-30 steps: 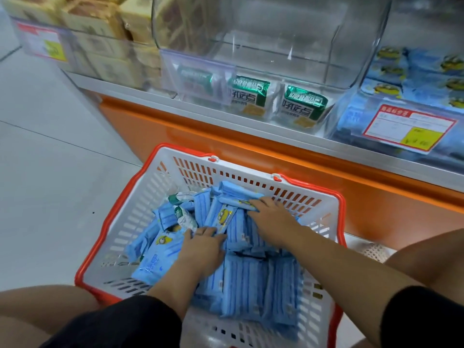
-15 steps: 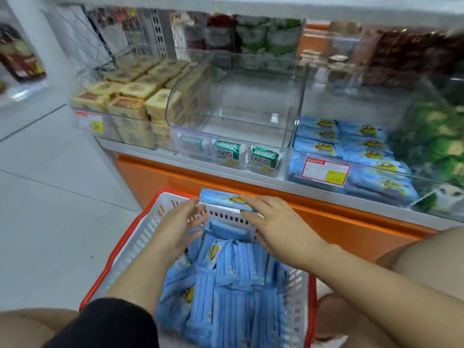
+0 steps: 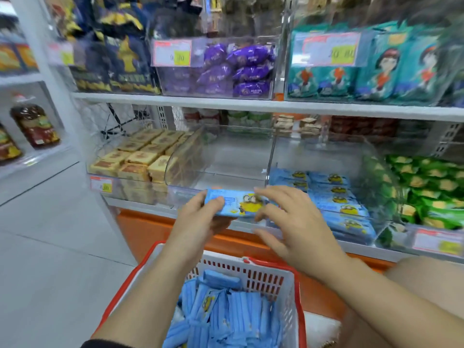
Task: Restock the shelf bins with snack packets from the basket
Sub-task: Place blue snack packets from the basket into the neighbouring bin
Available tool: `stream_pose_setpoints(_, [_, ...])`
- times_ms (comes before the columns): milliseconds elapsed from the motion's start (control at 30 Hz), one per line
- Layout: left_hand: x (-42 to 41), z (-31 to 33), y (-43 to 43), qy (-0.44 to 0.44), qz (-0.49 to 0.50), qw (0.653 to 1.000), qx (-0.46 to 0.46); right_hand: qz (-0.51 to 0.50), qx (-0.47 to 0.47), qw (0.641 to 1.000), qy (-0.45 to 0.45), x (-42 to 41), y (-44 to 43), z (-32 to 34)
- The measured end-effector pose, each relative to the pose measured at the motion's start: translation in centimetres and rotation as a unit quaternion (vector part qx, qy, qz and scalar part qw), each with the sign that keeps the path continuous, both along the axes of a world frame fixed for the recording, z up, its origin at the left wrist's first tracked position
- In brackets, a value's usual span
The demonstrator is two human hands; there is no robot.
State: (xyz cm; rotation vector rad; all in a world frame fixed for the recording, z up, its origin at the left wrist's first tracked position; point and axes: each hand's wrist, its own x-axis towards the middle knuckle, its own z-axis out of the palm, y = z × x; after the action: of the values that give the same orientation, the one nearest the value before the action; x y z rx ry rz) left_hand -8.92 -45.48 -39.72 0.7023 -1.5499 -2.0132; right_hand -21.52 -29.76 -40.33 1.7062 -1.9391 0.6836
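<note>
A stack of blue snack packets with a yellow cartoon figure is held up in front of the lower shelf. My left hand grips its left end, thumb on top. My right hand holds the right end with curled fingers. Below, the white basket with a red rim holds several more blue packets. The clear bin just right of my hands is partly filled with the same blue packets. The clear bin behind the packets is almost empty.
Yellow boxed snacks fill the bin to the left, green packets the bin to the right. The upper shelf carries purple and teal packets. An orange shelf base runs behind the basket. Grey floor lies to the left.
Both hands have lifted a stack of blue packets out of the basket and up to the level of the lower shelf bins. My view has tilted upward.
</note>
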Motion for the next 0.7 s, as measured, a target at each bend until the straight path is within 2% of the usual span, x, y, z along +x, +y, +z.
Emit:
stream_pose_setpoints(133, [-3.4,2.1,1.6,0.003,-0.038,0.996,-0.082,-0.094,0.026,0.995,-0.036,-2.4,-0.3,3.1])
stream_pose_setpoints(233, [-6.2,2.8,1.8,0.013,-0.035,0.991,-0.129,-0.117,0.026,0.992,-0.051,-4.7,-0.4,4.1])
stream_pose_setpoints(300, [-8.0,2.3,1.1,0.002,-0.021,0.975,-0.223,-0.135,0.022,0.989,-0.063,-6.5,-0.3,4.3])
stream_pose_setpoints(367, [-9.1,1.5,0.3,-0.046,-0.011,0.931,-0.362,-0.175,0.045,0.979,-0.095,-8.7,-0.2,4.0])
stream_pose_setpoints(467, [-10.2,-0.1,-0.4,-0.158,-0.057,0.828,-0.535,-0.26,0.131,0.944,-0.157,-12.1,-0.4,3.0])
stream_pose_setpoints(600, [-10.5,-1.9,-0.3,-0.296,-0.132,0.718,-0.616,-0.295,0.274,0.893,-0.204,-15.1,-1.9,0.9])
stream_pose_setpoints(700, [-10.8,-2.6,-0.1,-0.325,-0.126,0.674,-0.651,-0.266,0.312,0.874,-0.26,-16.3,-3.4,-0.5])
